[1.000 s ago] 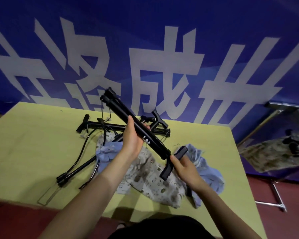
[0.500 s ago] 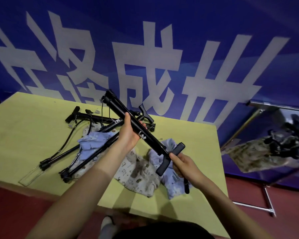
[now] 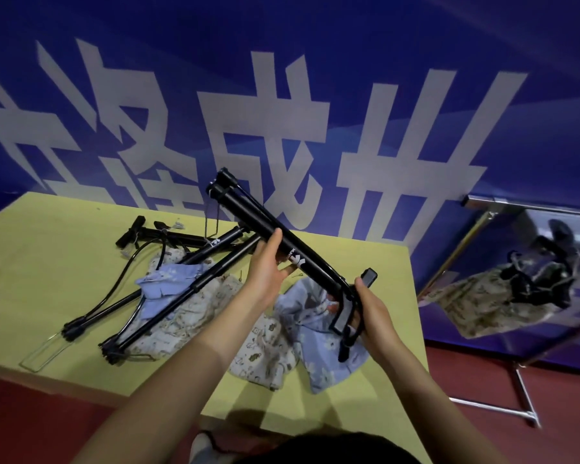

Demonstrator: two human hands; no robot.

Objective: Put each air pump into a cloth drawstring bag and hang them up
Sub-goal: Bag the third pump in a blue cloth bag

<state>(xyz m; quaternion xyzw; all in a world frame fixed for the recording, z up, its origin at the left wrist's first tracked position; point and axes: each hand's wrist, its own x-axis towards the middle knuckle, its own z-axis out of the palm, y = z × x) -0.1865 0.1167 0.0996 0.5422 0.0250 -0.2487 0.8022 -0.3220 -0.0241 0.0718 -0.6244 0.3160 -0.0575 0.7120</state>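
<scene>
Pump held aloft over tabletop, both hands clamped on it: left hand round mid-barrel, right hand round T-handle end. Long axis diagonal, base up and away to the left, handle low, nearest the right hand. Bags lying crumpled directly below the handle end. Black tube, white logo, hose folded alongside.

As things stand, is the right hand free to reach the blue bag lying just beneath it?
Probably not yet: the right hand grips the handle of the held pump, which the left hand also holds. The blue bag lies uncovered below, so only the grip hinders it.
</scene>
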